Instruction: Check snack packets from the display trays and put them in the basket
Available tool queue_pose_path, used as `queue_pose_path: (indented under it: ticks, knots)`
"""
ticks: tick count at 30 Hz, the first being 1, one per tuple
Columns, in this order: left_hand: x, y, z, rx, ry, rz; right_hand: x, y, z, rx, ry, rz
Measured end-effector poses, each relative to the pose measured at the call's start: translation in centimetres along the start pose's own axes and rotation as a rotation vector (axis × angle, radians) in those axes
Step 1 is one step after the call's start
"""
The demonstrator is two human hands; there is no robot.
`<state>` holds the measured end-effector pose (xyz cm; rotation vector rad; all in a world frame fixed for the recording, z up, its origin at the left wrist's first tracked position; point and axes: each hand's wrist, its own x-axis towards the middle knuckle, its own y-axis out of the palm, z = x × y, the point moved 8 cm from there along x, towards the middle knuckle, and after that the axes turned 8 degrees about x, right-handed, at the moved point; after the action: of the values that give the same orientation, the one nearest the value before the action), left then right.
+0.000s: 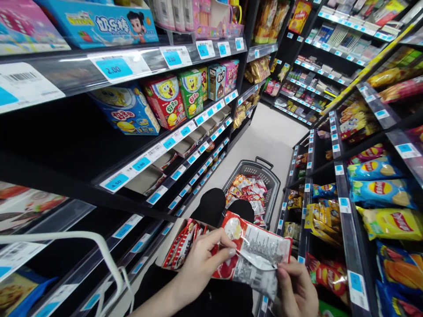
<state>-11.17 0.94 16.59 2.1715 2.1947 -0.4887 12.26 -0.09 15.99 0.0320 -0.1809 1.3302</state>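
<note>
A person crouched in a narrow shop aisle held a red and silver snack packet (254, 253) between both hands, low in the frame and above a dark-trousered lap. The left hand (201, 264) grasped the packet's left side, thumb and fingertips pinching its crumpled edge near a printed picture of food. The right hand (295, 290) clenched the packet's lower right corner from beneath, fingers curled around the foil. The packet's silver back, covered in small print, faced upward and partly folded over.

Just left of the packet sat an open cardboard box (180, 246) holding more red and white packets stood on edge, touching the left hand's knuckles. Beyond the knees, a grey shopping basket (254, 171) with a black handle rested on the pale floor (261, 136), filled with small red and orange packets.

Black shelves (66, 141) rose on the left, lined with blue price tags; cartoon-printed biscuit boxes (165, 101) in blue, red and green stood on an upper tier, while cardboard trays sat on the tiers below. On the right, blue and yellow crisp bags (380, 191) crowded the shelving, with orange and red bags beneath them. A white curved handle (99, 251) crossed the lower left corner, near the person's left forearm. More stocked shelves closed off the aisle's far end.
</note>
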Motion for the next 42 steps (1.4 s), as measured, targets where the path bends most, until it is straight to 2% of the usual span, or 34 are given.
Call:
queue_pose_path:
  ticks: [4, 7, 10, 13, 16, 19, 23, 28, 30, 32, 35, 38, 40, 42]
  knots:
    - [0.1, 0.7, 0.2, -0.061, -0.027, -0.046, -0.1, 0.3, -0.2, -0.003, 0.037, -0.031]
    - [0.4, 0.8, 0.6, -0.122, -0.048, -0.035, 0.1, 0.3, -0.6, -0.011, 0.051, -0.022]
    - [0.6, 0.5, 1.3, -0.142, -0.063, 0.009, 0.5, 0.8, -1.6, -0.043, 0.090, 0.140]
    - [0.7, -0.1, 1.9, -0.137, -0.060, 0.009, 0.4, 1.6, -3.1, 0.039, 0.211, 0.296]
    - [0.9, -0.1, 2.1, -0.122, -0.055, 0.055, 0.2, 1.6, -3.6, 0.213, 0.289, 0.282]
    - [1.3, 0.5, 1.9, -0.118, -0.086, 0.137, 0.5, 1.5, -2.8, 0.311, 0.274, 0.252]
    - [1.7, 0.9, 0.5, -0.189, -0.102, 0.219, 1.6, 0.8, -1.0, 0.392, 0.207, 0.211]
    - [0.5, 2.0, -3.4, -0.576, -0.057, 0.388, 2.9, -0.8, 1.0, 0.567, 0.078, 0.121]
    - [0.0, 2.5, -4.6, -0.591, -0.008, 0.408, 3.2, -1.1, 1.6, 0.594, 0.023, 0.086]
    - [0.0, 2.5, -5.2, -0.454, 0.103, 0.305, 3.4, -1.0, 2.0, 0.580, -0.028, 0.059]
    - [0.2, 1.5, -5.3, -0.120, 0.302, 0.023, 4.0, -0.3, 2.4, 0.511, -0.091, 0.016]
    - [0.5, -0.2, -3.5, 0.271, 0.273, -0.244, 4.4, 0.7, 2.3, 0.408, -0.127, -0.057]
    - [0.5, -1.5, -2.5, 0.437, 0.275, -0.336, 4.2, 1.5, 1.9, 0.351, -0.134, -0.109]
    - [0.5, -2.3, -2.1, 0.444, 0.360, -0.329, 3.4, 2.5, 1.0, 0.324, -0.117, -0.130]
